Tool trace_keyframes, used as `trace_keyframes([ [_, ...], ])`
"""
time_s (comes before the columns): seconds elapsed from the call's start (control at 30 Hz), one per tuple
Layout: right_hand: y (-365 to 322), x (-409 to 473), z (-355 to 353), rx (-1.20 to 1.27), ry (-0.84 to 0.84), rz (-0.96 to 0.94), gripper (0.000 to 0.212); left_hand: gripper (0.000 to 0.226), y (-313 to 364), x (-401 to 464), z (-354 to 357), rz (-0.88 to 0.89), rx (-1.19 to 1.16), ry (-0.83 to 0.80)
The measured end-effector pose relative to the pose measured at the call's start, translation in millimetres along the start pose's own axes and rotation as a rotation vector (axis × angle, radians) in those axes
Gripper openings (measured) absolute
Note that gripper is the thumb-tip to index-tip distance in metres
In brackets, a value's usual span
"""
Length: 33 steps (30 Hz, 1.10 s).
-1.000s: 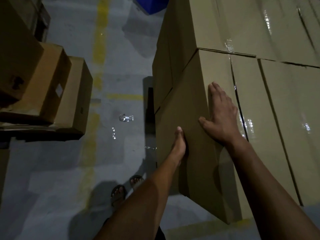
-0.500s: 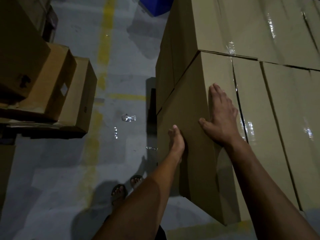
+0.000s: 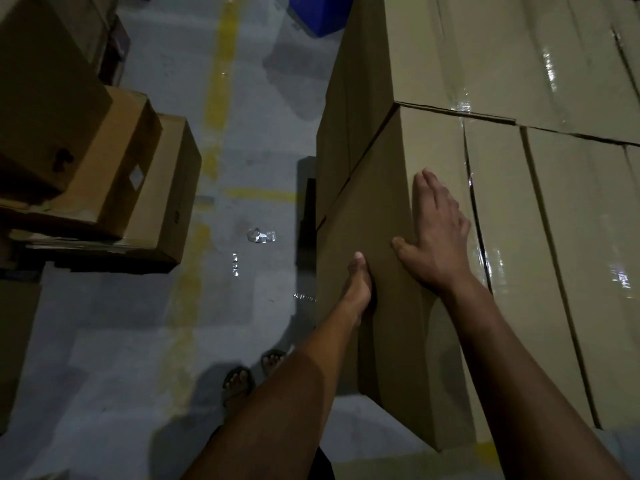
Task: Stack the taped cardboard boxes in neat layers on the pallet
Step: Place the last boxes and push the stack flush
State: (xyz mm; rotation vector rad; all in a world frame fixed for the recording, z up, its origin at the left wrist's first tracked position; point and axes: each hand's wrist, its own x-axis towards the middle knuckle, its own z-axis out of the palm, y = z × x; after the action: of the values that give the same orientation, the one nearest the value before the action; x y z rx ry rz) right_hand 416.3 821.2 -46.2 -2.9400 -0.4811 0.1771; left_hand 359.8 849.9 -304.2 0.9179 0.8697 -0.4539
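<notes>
The box stack (image 3: 485,202) walls off everything from 12 to 4 o'clock. Loose boxes (image 3: 104,161) crowd 10 o'clock. Bare floor (image 3: 242,133) lies open between them, toward 11 o'clock.

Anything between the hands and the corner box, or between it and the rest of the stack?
Nothing visible. The right hand lies flat on the corner box top edge; the left hand presses its side. The box sits against its neighbour, with only a thin seam between.

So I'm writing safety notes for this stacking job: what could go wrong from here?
The corner box seems to overhang the stack's near edge, so it might tip toward the person. The left hand and right hand only press flat, so the box could slip. Feet in open sandals stand just below it, and a shiny scrap on the floor could cause a slip.
</notes>
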Motion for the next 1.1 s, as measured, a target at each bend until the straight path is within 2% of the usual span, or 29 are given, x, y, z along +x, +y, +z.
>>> trace_keyframes([
  [0.13, 0, 0, 2, 0.002, 0.015, 0.004, 0.108, 0.139, 9, -4, 6, 0.029, -0.037, 0.051],
  [0.27, -3, -1, 5, -0.042, 0.015, 0.017, 0.109, 0.117, -24, 26, 3, -0.015, -0.020, -0.016],
  [0.4, -23, -9, 6, -0.272, -0.059, -0.057, 0.111, 0.125, -43, 55, 14, -0.004, -0.096, 0.004],
  [0.43, -29, -13, 8, -0.407, -0.065, -0.124, 0.106, 0.117, -27, 26, 13, 0.025, -0.036, 0.024],
  [0.5, -42, -21, 15, -0.702, -0.107, -0.245, 0.090, 0.075, 22, -49, 3, 0.067, 0.046, 0.037],
  [0.53, -48, -23, 19, -0.827, -0.173, -0.278, 0.084, 0.056, 46, -86, -1, 0.102, 0.050, -0.031],
  [0.6, -55, -21, 34, -1.000, -0.355, -0.309, 0.078, 0.046, 55, -109, -13, 0.128, 0.071, -0.103],
  [0.67, -59, -17, 48, -1.123, -0.502, -0.292, 0.079, 0.061, 45, -98, -28, 0.100, 0.092, -0.122],
  [0.73, -59, -11, 60, -1.196, -0.603, -0.297, 0.081, 0.094, 29, -74, -41, 0.003, 0.061, -0.108],
  [0.83, -60, 1, 90, -1.286, -0.735, -0.319, 0.086, 0.101, -17, -16, -70, -0.097, 0.040, -0.006],
  [0.9, -56, 9, 113, -1.325, -0.781, -0.317, 0.084, 0.121, -18, -17, -83, -0.111, 0.041, -0.019],
  [1.0, -52, 21, 152, -1.342, -0.831, -0.319, 0.082, 0.112, -49, 34, -101, -0.097, 0.065, -0.009],
  [1.1, -49, 30, 179, -1.351, -0.871, -0.325, 0.081, 0.127, -91, 123, -106, -0.122, 0.001, 0.011],
])
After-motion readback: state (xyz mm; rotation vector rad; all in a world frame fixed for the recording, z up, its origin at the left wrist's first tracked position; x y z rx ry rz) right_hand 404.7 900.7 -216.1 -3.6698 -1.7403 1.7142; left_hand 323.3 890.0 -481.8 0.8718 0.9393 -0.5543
